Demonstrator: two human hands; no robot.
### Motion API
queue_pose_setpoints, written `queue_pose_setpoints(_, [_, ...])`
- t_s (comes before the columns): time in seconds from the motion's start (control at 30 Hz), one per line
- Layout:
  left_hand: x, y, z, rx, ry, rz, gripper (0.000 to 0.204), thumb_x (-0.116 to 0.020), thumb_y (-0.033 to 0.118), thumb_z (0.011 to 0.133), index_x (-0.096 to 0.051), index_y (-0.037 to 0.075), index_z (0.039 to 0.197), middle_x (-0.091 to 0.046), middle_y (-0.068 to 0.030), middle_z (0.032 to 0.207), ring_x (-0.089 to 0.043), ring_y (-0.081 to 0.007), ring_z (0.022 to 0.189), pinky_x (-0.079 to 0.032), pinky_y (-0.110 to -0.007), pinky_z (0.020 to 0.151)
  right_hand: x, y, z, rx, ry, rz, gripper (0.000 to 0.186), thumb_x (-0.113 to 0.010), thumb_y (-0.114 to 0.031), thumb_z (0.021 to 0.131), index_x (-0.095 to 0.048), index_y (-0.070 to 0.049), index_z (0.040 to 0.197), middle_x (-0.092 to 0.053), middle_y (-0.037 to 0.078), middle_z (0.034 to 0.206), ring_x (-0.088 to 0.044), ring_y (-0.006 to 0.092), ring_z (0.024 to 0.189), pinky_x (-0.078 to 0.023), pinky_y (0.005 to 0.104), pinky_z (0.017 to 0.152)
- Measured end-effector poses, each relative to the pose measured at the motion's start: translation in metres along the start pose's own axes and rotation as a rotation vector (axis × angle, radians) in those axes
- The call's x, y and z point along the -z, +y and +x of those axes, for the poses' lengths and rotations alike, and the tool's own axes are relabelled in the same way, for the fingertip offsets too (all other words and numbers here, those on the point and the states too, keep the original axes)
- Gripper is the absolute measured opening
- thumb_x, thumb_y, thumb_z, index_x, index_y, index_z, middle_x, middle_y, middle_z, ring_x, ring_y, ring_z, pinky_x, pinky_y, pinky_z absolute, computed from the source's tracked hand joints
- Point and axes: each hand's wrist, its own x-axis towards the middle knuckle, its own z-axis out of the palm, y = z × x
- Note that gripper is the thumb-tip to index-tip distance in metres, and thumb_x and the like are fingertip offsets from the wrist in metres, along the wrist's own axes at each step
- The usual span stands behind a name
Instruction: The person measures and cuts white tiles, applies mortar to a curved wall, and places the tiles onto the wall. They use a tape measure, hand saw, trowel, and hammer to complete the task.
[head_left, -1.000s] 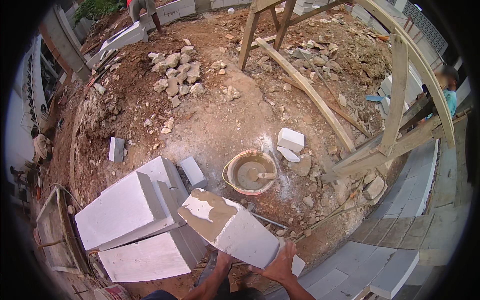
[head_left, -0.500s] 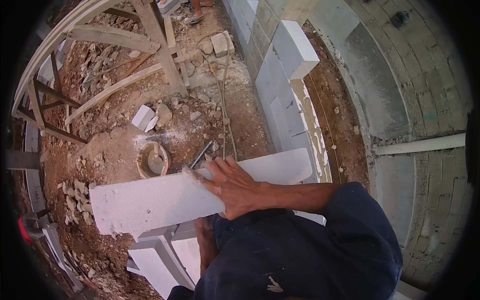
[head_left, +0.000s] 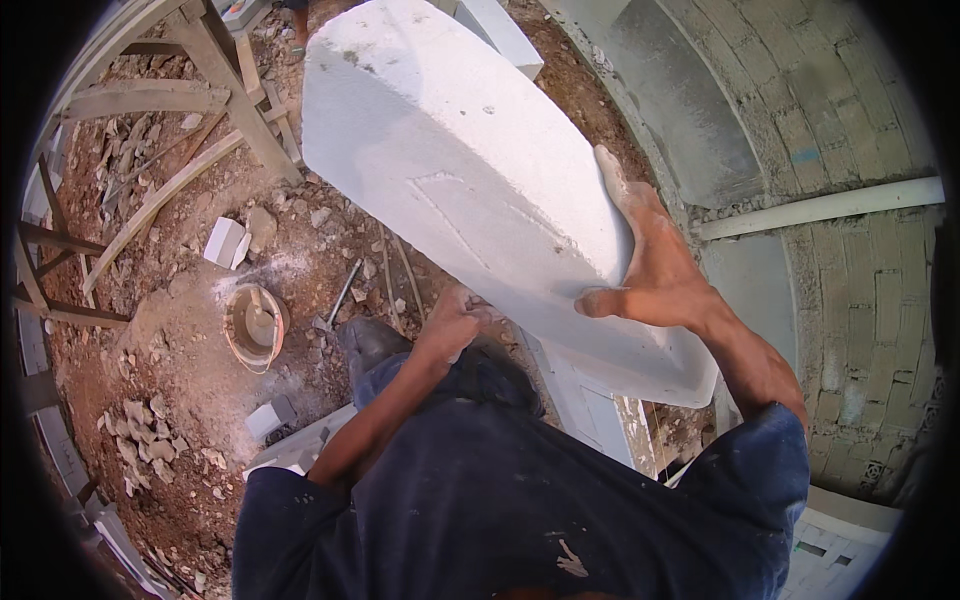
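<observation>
A long white lightweight concrete block (head_left: 480, 190) is raised at a slant in front of me, above the low wall (head_left: 575, 400). My right hand (head_left: 655, 260) grips its right part, with the thumb pressed on the near face and the fingers at the far edge. Curled in under the lower near edge, my left hand (head_left: 455, 325) holds the block from below; its fingertips are partly hidden. Much of the wall lies out of sight behind the block.
On the rubble-strewn ground to the left stand a bucket (head_left: 255, 325) of greyish mix and a small white block piece (head_left: 227, 243). A metal bar (head_left: 345, 292) lies by my leg. Timber framing (head_left: 240, 90) rises far left; a block wall with a pale pipe (head_left: 820, 208) runs along the right.
The block has gone from lying level across my front to being lifted, tilted and swung right over the wall. My right hand has shifted to its right part; my left hand has come into view.
</observation>
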Motion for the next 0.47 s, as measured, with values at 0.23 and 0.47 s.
queue_pose_setpoints(0.23, [-0.016,-0.029,0.12,-0.205,-0.085,0.913,0.05,-0.062,0.02,0.081,-0.056,0.007,0.129,-0.062,-0.024,0.115,-0.058,-0.0373,0.109,-0.044,-0.039,0.096,0.061,0.095,0.004,-0.237,0.16,0.129,0.121,-0.079,-0.012,0.042,-0.02,0.01,0.145,-0.049,0.025,0.128,-0.048,0.032,0.122,-0.037,0.0403,0.107])
queue_pose_setpoints(0.47, [0.282,-0.135,-0.016,0.271,0.854,0.991,0.044,-0.064,0.017,0.077,-0.063,0.004,0.118,-0.061,-0.0263,0.117,-0.056,-0.0404,0.114,-0.044,-0.039,0.099,0.061,0.208,0.034,-0.301,0.156,0.149,0.109,-0.074,-0.006,0.048,-0.022,0.018,0.141,-0.052,0.029,0.127,-0.051,0.0281,0.122,-0.035,0.0368,0.108])
